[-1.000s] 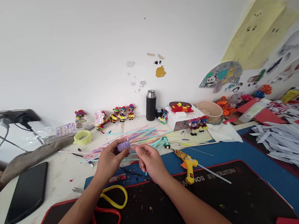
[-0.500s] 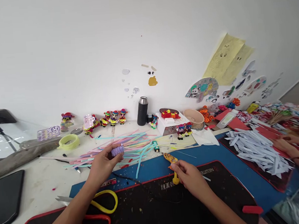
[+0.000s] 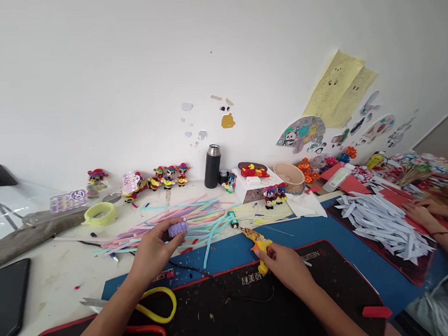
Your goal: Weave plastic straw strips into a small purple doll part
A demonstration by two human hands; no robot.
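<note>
My left hand (image 3: 155,252) pinches a lilac coil of fuzzy pipe cleaner (image 3: 178,228) between thumb and fingers, above a heap of pastel pipe cleaners (image 3: 151,227). At the middle of the desk, my right hand (image 3: 286,266) is closed at the handle of a yellow hot glue gun (image 3: 260,242), with a digit across it near the orange trigger. The gun's nozzle points away to the left, close to a small green block (image 3: 233,219). Part of the grip is hidden by the fingers.
Scissors with yellow and red handles (image 3: 157,306) lie under my left forearm on the black mat (image 3: 219,317). Behind stand pipe-cleaner figures (image 3: 169,177), a black flask (image 3: 212,166) and a white box (image 3: 254,186). At right, another person's hands (image 3: 422,213) are beside white paper strips (image 3: 385,223).
My right hand has shifted slightly back along the glue gun, so more of its yellow body shows. My left hand still holds the lilac coil. The view has turned a little.
</note>
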